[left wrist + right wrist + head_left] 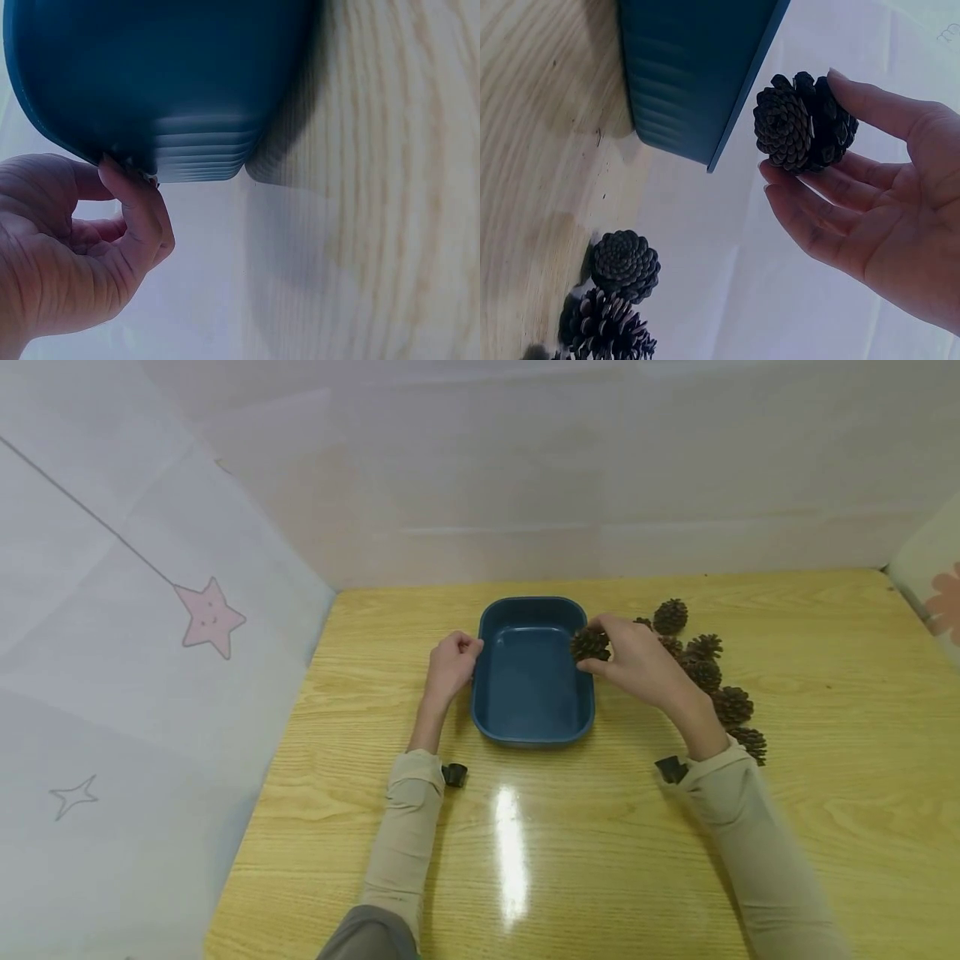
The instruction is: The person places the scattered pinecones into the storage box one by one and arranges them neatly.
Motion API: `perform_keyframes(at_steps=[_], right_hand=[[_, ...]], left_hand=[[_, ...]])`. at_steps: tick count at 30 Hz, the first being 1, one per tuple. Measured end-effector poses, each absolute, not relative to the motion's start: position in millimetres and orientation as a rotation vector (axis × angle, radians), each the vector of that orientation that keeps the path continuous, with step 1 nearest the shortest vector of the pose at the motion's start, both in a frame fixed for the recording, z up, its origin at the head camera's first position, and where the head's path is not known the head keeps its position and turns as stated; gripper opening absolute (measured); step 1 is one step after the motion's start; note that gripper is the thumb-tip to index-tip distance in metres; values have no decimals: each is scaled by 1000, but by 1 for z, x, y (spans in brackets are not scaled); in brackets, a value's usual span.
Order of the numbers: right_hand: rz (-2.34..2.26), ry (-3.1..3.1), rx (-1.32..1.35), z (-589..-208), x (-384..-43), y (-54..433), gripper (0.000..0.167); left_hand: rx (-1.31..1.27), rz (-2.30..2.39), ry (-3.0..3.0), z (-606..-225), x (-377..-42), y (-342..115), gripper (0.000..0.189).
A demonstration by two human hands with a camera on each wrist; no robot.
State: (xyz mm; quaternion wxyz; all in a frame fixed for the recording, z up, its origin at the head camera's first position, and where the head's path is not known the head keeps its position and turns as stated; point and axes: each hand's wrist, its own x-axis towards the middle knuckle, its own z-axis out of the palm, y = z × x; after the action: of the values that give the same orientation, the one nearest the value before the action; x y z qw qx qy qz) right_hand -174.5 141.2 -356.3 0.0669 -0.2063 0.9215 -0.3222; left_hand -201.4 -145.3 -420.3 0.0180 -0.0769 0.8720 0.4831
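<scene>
A dark blue rectangular plastic tub stands on the wooden table, its bare inner floor showing in the head view. My left hand pinches the tub's left rim with curled fingers, as the left wrist view shows close up at the rim. Between thumb and fingers, my right hand holds a brown pine cone. In the right wrist view this pine cone is raised beside the tub's wall, with the thumb on one side and the fingers under it.
Several more pine cones lie on the table right of the tub, partly behind my right forearm. A white wall covering rises along the table's back edge, another along the left.
</scene>
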Motion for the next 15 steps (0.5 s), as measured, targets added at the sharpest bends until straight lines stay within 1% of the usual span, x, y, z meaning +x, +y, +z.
perform_keyframes(at_steps=[9, 15], right_hand=[[-973, 2747, -665, -357, -177, 132, 55], [-948, 2746, -694, -361, -178, 126, 54]], left_hand=[[-256, 1476, 2711, -419, -200, -145, 29], [-256, 1482, 2710, -419, -200, -144, 29]])
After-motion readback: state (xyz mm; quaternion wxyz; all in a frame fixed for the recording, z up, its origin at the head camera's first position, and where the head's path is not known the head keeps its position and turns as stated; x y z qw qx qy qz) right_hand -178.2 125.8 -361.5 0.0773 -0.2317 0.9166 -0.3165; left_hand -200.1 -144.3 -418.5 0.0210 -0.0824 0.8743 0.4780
